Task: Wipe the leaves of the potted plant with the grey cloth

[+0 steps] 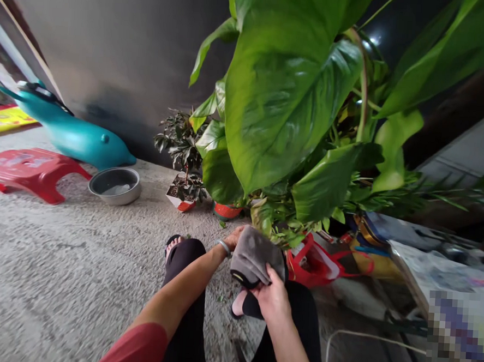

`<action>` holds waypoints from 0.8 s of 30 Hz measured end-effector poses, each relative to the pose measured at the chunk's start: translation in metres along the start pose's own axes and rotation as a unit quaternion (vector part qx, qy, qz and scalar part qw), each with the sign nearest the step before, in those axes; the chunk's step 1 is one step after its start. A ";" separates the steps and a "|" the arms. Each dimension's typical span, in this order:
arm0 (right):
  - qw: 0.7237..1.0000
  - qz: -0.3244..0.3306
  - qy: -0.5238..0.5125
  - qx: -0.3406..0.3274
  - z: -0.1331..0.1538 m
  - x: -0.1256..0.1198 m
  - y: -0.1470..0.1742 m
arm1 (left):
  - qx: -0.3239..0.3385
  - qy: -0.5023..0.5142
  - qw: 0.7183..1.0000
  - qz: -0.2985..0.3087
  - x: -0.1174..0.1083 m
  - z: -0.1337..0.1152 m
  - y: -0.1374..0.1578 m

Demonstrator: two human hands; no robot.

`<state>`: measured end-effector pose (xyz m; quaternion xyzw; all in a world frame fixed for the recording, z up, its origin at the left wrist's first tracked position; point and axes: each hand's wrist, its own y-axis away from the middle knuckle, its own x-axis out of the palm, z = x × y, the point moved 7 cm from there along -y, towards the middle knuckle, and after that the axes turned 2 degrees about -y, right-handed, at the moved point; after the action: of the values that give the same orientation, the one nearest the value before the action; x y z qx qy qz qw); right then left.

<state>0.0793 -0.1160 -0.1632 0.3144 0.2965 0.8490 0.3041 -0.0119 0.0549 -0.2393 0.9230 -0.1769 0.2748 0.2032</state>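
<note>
A folded grey cloth (256, 254) with a dark edge is held between my hands, above the floor and in front of my knees. My left hand (235, 236) grips its far left side, the fingertips partly hidden behind the fabric. From the near right, my right hand (274, 292) pinches it, thumb on top and fingers beneath. Just beyond the cloth stands a big potted plant with a broad green leaf (283, 107), hanging close over my hands.
A grey metal basin (120, 198) stands left beside a red plastic stool (33, 171). Behind them lies a teal inflatable-looking toy (89, 139). A small potted plant (182, 191) is ahead. At the right are a red bag (314, 267) and a cluttered table (421, 268).
</note>
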 end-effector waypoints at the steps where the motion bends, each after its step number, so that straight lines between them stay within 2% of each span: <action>1: 1.000 0.002 -0.001 -0.010 -0.004 -0.008 0.008 | -0.014 0.003 1.000 0.003 0.002 0.002 -0.001; 4: 0.998 0.018 0.027 -0.045 0.001 -0.019 0.028 | -0.043 0.004 0.999 0.010 0.010 0.003 -0.003; 8: 0.995 -0.003 0.046 -0.083 0.009 -0.026 0.039 | -0.049 0.024 0.998 0.021 0.023 -0.003 -0.004; 12: 0.997 -0.019 0.032 -0.070 0.002 -0.032 0.038 | -0.062 0.041 0.996 0.041 0.036 -0.003 -0.004; 15: 0.998 -0.023 0.023 -0.056 0.000 -0.036 0.037 | -0.059 0.025 0.998 0.011 0.039 0.001 -0.007; 18: 0.998 -0.028 0.013 -0.045 0.003 -0.039 0.037 | -0.046 -0.024 0.995 -0.086 0.022 0.001 -0.010; 20: 0.998 -0.035 0.005 -0.043 0.007 -0.041 0.036 | -0.029 -0.046 0.986 -0.156 0.000 -0.007 -0.011; 24: 0.998 -0.048 -0.024 -0.044 0.019 -0.046 0.039 | 0.016 -0.036 0.966 -0.256 -0.048 -0.035 -0.011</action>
<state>0.1085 -0.1673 -0.1400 0.3062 0.2661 0.8379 0.3651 -0.0596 0.0907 -0.2434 0.9499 0.0627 0.1827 0.2457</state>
